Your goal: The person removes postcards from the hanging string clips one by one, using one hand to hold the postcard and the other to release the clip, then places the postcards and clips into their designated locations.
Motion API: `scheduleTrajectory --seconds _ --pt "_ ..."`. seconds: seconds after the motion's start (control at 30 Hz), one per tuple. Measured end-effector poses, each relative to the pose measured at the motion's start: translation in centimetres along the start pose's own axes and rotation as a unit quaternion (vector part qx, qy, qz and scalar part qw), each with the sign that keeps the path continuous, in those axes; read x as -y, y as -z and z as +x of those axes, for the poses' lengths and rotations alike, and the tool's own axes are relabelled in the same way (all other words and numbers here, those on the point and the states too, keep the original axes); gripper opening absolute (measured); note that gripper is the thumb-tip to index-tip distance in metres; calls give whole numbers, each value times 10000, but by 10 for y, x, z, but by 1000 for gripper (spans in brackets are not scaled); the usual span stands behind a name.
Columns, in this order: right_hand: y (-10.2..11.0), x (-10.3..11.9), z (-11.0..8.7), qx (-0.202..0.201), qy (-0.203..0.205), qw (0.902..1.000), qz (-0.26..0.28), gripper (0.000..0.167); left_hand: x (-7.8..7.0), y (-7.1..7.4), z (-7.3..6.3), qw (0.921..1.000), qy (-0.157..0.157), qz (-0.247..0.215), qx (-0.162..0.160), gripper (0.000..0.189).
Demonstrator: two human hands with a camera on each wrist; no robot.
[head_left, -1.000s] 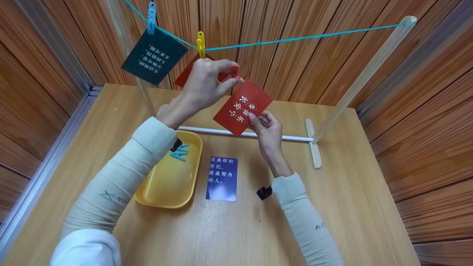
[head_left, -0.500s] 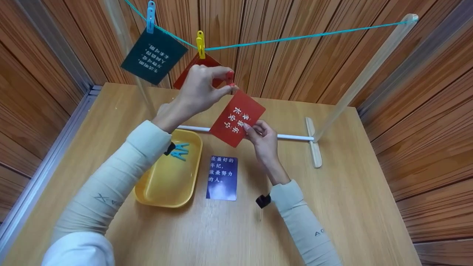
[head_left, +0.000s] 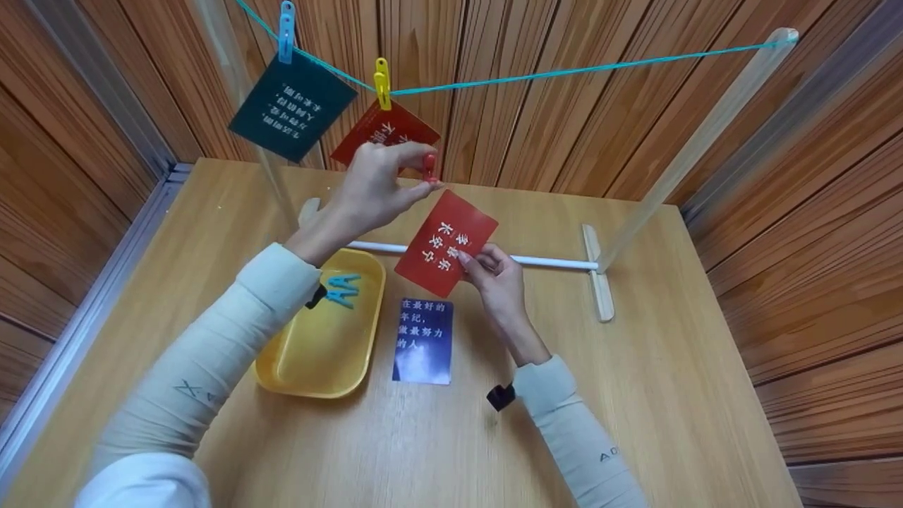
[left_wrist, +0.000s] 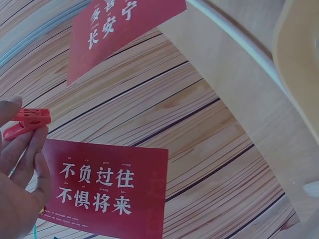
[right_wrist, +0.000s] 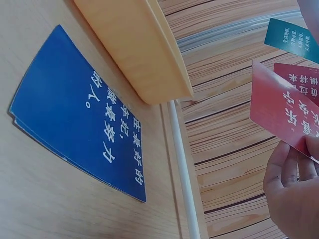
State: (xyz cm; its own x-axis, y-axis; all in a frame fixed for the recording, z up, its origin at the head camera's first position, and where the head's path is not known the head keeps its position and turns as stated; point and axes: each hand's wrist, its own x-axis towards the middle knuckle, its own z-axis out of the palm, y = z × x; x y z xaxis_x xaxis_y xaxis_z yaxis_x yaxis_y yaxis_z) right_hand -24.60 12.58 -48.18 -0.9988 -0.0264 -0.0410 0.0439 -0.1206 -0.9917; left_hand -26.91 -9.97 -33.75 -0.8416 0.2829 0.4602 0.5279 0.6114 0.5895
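My left hand (head_left: 374,185) pinches a red clothespin (left_wrist: 34,119) between thumb and fingers. My right hand (head_left: 497,282) grips a red card (head_left: 446,243) with white characters by its lower right edge. In the left wrist view that card and the clothespin are apart. Behind my left hand, a second red card (left_wrist: 104,186) hangs from the turquoise line (head_left: 578,73) by a yellow clothespin (head_left: 382,83). Further left, a blue clothespin (head_left: 286,32) holds a dark green card (head_left: 293,106) on the line.
A yellow tray (head_left: 377,310) with several blue clothespins (head_left: 342,291) stands on the table (head_left: 451,451). Beside it lie blue cards (right_wrist: 60,99), apparently stacked. The line ends at a pale upright post (head_left: 698,144); a white bar (head_left: 557,263) crosses low behind my hands.
Both hands have come down and slightly left, the red clothespin and the red card moving with them. More of the hanging red card shows above my left hand.
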Motion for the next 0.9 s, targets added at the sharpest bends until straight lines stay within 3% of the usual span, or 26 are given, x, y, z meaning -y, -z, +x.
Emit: scheduleTrajectory --seconds 0.17,0.5,0.63,0.77,0.9 --pt "-1 -7 -4 47 15 10000 50 23 5 -1 -3 9998 44 -173 102 36" --pt "-4 -23 -13 95 -167 9998 6 22 16 -5 -14 9995 -163 163 232 39" --pt "-5 -24 -16 85 -296 9995 -6 23 21 -8 -18 9991 -66 239 355 40" --pt "-5 -26 -17 75 -374 9993 14 26 24 -8 -21 9989 55 190 427 40" --pt "-4 -30 -18 98 -368 9993 -50 26 29 -9 -25 9991 -32 27 415 38"
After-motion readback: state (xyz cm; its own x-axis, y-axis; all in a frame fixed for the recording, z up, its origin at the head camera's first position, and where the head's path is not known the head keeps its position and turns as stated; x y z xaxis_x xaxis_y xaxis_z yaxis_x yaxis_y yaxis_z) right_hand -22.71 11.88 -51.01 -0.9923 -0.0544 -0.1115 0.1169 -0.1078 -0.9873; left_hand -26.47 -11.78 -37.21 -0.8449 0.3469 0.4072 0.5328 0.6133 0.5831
